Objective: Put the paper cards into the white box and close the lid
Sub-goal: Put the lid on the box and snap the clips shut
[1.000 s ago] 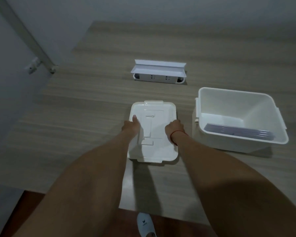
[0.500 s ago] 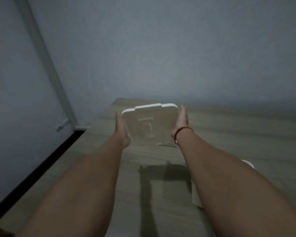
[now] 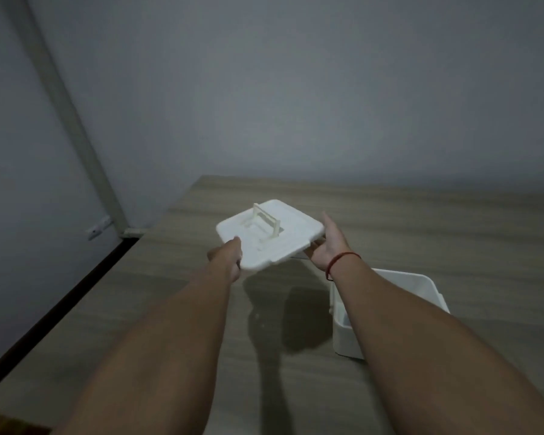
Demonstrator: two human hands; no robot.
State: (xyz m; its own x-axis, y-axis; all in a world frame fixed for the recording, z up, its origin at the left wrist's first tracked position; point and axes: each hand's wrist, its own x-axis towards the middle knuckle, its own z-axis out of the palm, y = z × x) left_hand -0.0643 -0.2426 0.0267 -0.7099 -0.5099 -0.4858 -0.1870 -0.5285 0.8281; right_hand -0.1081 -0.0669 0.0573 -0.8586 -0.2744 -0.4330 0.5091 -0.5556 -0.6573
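Both forearms are bare, no sleeves; a thin red string bracelet (image 3: 339,260) (loosely looped) circles the right wrist.

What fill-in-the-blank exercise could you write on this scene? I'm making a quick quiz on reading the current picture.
1. The white lid is held above the wooden table by ____ hands.
2. The lid's handle stands ____ from its top face.
3. A ____ string is tied around the wrist of the right hand.
4. The left hand grips the lid while the white box on the table has ____ lid on it.

Missing words: both; up; red; no
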